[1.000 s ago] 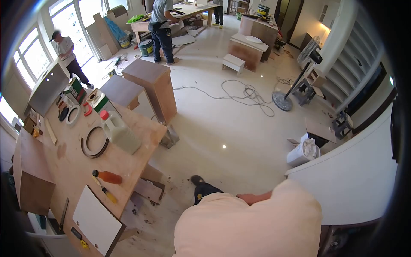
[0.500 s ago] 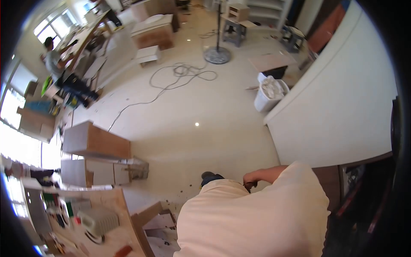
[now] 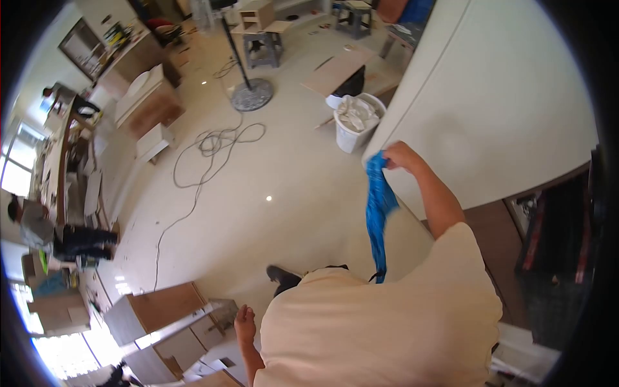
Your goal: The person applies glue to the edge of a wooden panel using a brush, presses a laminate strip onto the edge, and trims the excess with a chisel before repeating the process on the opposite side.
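In the head view, my right hand point(image 3: 401, 157) is stretched out ahead of me beside the white panel, fingers closed on the top end of a blue cloth point(image 3: 380, 203). The cloth looks thin and slightly shiny, with pale markings, and hangs in a long crumpled strip down to my hip. Whether it is fabric or plastic is hard to tell. My left hand point(image 3: 245, 321) hangs low at my side, near the wooden cabinet boxes. Its fingers are loosely bent with the tips apart, and nothing shows in them.
A white bin point(image 3: 353, 132) with a pale bag inside stands near the white panel point(image 3: 490, 109). A cable point(image 3: 209, 145) lies coiled on the floor by a round stand base point(image 3: 252, 95). Cabinet boxes point(image 3: 171, 306) stand at lower left. One co-worker point(image 3: 48, 229) is at the left bench, another farther back.
The blue cloth has come into view in my right hand, which has moved from my waist out forward. My left hand has appeared. The view has turned to the right.
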Demonstrator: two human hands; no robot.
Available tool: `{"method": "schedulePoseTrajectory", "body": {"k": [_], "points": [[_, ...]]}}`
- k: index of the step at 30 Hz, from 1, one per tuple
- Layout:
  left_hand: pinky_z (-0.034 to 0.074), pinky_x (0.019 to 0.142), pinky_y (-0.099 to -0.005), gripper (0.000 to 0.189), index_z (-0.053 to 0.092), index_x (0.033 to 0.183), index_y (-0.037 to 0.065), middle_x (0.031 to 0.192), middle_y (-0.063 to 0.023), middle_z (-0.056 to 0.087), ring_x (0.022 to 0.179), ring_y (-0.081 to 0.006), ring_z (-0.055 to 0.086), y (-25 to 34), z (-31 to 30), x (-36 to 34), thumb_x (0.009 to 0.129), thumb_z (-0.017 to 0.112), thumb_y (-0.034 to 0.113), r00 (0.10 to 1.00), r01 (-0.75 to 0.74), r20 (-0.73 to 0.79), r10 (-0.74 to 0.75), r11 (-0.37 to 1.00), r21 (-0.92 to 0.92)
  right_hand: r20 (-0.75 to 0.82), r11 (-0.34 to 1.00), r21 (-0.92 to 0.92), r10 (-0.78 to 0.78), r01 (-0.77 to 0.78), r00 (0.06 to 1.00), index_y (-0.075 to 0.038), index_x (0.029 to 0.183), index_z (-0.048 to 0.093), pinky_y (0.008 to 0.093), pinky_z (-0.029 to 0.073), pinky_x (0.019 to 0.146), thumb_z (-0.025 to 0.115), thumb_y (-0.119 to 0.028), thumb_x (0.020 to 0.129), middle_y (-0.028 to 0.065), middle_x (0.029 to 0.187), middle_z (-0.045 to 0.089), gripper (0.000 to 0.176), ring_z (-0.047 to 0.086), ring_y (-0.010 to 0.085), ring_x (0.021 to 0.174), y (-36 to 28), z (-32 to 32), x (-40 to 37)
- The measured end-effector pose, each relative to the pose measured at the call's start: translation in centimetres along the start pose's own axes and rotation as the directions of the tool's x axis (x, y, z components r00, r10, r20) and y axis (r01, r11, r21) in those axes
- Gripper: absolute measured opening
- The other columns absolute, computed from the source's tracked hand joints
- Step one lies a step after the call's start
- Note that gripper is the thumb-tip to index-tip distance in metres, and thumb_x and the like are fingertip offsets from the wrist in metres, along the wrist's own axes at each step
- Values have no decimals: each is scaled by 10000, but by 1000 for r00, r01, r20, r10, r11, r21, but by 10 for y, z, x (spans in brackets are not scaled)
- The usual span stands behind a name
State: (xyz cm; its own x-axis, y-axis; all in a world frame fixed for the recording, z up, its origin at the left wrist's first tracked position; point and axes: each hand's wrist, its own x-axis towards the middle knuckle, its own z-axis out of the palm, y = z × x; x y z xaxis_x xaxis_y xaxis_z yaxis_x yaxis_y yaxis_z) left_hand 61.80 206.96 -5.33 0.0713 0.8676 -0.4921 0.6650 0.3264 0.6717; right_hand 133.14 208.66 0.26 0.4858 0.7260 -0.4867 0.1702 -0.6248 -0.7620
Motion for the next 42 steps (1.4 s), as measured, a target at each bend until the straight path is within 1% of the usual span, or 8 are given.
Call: {"method": "schedulePoseTrajectory", "body": {"k": [3,5,7,13,18,26,33,42], "points": [[531,816,-312,433,583,1298,-66,1052,-152,716,945,-191,670,-1,-30,67,964,637,203,996,-73,61,71,996,44,270,927,-109,-319,358,909,-40,754,645,372,568,623,746,-178,734,120,768,668,172,680,256,685,-48,91,32],[538,853,-327,414,590,1295,-51,1112,-173,712,1012,-222,681,39,-42,96,957,646,182,986,-163,21,162,986,35,444,351,-458,-705,817,552,-82,735,647,413,547,701,777,-212,650,118,819,663,203,672,308,797,-72,179,47],[538,879,-345,413,590,1304,-28,1168,-175,695,1057,-255,675,108,-55,124,947,659,169,962,-267,76,264,963,38,403,936,124,-352,330,845,-19,760,675,357,536,589,641,-229,786,112,694,684,215,666,236,600,-134,257,1],[530,862,-378,448,597,1275,2,1184,-183,668,1041,-325,672,299,-37,227,850,724,59,553,-805,268,789,589,-73,258,853,60,-515,518,817,-20,874,674,381,503,657,675,-162,772,154,776,677,174,631,281,699,-252,326,-28],[524,730,-385,256,657,1085,-27,937,-158,691,847,-296,678,388,3,313,836,707,4,385,-866,446,808,483,-129,55,871,44,-491,489,870,-17,860,623,400,474,631,652,-104,755,133,785,648,140,600,284,690,-274,265,27],[493,672,-269,157,709,1042,-8,819,-23,686,748,-74,577,508,99,393,912,627,21,644,-424,628,436,887,-181,39,893,106,-443,437,896,-14,905,666,370,509,713,667,-105,830,125,977,659,118,635,256,813,-249,158,125],[397,569,-282,170,692,843,-7,652,-7,598,626,-78,483,579,141,503,889,713,155,589,-603,701,401,796,51,-378,865,147,-400,481,835,-21,915,716,308,484,822,742,-99,867,58,1016,650,94,609,166,942,-261,-40,170],[461,637,-302,264,724,930,-16,740,-53,669,664,-120,557,669,213,620,914,690,245,329,-617,928,-177,703,353,-620,542,134,-607,830,497,-11,976,738,311,489,810,820,-60,792,137,1022,661,207,642,196,919,-313,-188,217]]}}
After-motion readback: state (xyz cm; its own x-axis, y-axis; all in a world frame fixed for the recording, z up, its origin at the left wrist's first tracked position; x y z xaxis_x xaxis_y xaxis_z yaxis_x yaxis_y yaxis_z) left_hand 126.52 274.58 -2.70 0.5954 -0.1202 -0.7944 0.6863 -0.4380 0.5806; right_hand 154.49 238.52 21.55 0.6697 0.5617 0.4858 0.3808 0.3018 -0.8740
